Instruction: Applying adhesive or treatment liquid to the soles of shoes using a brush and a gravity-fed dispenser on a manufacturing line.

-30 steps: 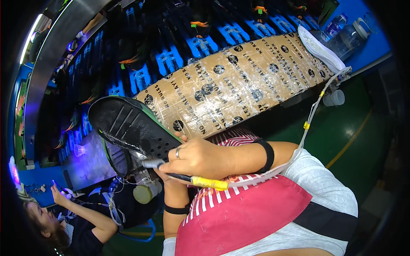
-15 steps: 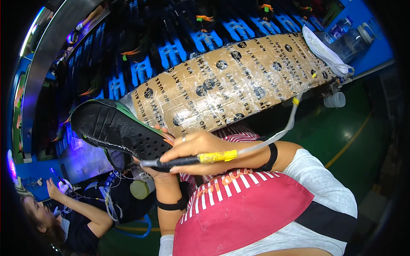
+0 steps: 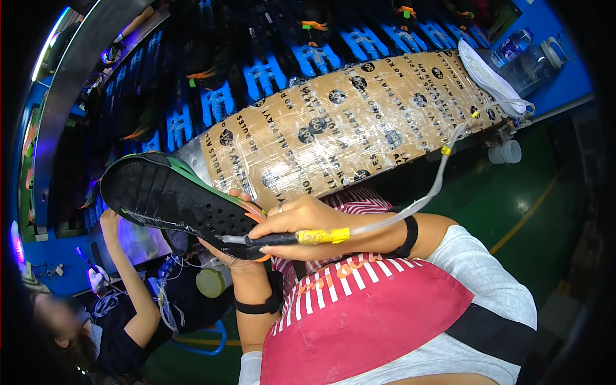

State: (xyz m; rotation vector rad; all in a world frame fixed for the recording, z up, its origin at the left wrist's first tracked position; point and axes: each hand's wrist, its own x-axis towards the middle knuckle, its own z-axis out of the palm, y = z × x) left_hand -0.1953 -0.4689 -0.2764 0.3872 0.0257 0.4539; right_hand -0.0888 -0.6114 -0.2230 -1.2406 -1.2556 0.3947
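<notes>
My left hand (image 3: 226, 255) holds a black shoe sole (image 3: 170, 192) from beneath, its fingertips showing at the far edge. The sole has a row of small holes and a green and orange rim, with whitish wet streaks on its black face. My right hand (image 3: 301, 218) grips a glue brush (image 3: 273, 239) with a black handle wrapped in yellow tape. Its pale tip lies over the sole's near edge, apparently touching it. A clear hose (image 3: 420, 204) runs from the brush's back end toward the bench.
Brown printed cardboard under clear film (image 3: 321, 128) covers the bench edge ahead. Beyond it stand blue racks (image 3: 314, 58) with dark shoe parts. A white sole (image 3: 478, 74) and clear bottles (image 3: 536, 64) lie far right. A co-worker's arm (image 3: 131, 276) reaches in at left.
The sole has shifted slightly left and the brush tip has moved a little right and up, onto the sole's near edge. The co-worker's hand has moved up toward the sole's far end.
</notes>
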